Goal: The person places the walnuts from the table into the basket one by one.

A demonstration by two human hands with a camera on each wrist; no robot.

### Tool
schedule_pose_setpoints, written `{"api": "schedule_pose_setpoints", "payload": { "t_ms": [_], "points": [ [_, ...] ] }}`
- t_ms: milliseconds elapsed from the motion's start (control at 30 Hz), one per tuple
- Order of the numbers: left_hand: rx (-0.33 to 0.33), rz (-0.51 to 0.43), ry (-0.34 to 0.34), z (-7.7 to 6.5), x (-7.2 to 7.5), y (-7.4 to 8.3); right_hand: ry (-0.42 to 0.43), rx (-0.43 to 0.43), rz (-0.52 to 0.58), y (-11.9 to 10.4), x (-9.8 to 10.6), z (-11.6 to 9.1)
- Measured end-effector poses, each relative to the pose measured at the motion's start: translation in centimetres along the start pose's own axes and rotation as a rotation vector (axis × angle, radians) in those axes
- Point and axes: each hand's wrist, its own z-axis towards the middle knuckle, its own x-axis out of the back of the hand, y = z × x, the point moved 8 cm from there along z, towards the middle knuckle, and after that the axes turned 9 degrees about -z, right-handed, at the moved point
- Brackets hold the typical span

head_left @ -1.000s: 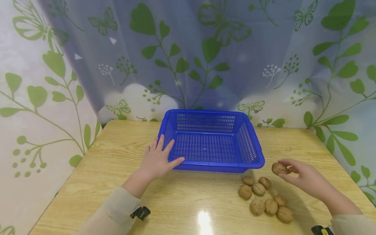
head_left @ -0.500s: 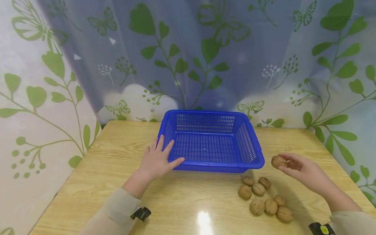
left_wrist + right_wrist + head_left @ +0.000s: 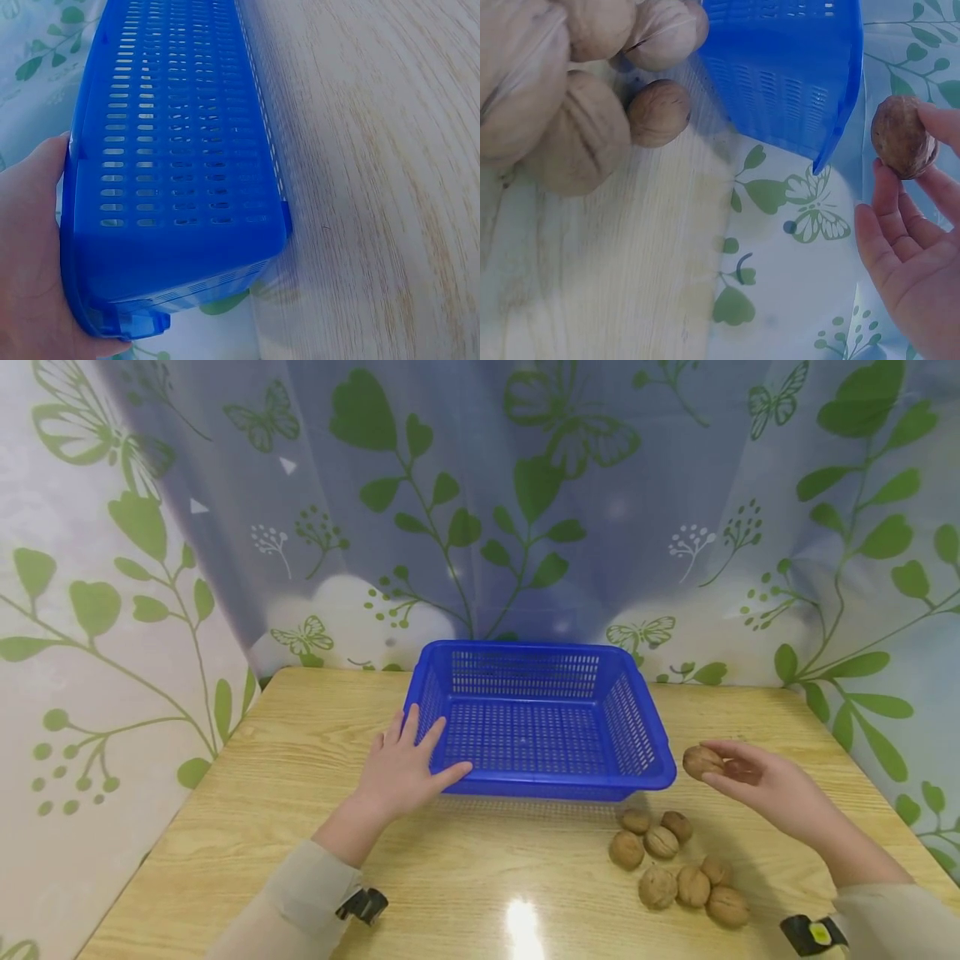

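Observation:
Between thumb and fingertips, my right hand [image 3: 780, 789] pinches a brown walnut [image 3: 701, 762] just off the right front corner of a blue plastic basket [image 3: 555, 782]. The right wrist view shows this held walnut [image 3: 901, 139] raised above the table, with the palm turned partly to the camera. My left hand [image 3: 397, 772] rests with spread fingers on the basket's left front corner; in the left wrist view it touches the rim beside the slotted wall [image 3: 180, 251]. Inside, the basket's mesh floor shows no walnuts. Several more walnuts [image 3: 661, 842] lie loose below the right hand.
The wooden table [image 3: 300, 727] carries the basket near its far edge. A curtain [image 3: 480, 527] printed with leaves and butterflies hangs behind and at both sides. Dark wrist cameras [image 3: 363, 906] sit at both cuffs. Light glares off the table's front.
The right hand has lifted the walnut a little and moved it slightly left, closer to the basket. The left hand, basket and loose walnuts have stayed put.

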Motion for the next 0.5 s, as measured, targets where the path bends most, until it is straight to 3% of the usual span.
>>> {"api": "schedule_pose_setpoints", "payload": {
  "t_ms": [500],
  "points": [
    [0.004,0.015,-0.01,0.1,-0.1,-0.1,0.0,0.064,0.032,-2.5,-0.4,2.9]
  ]
}}
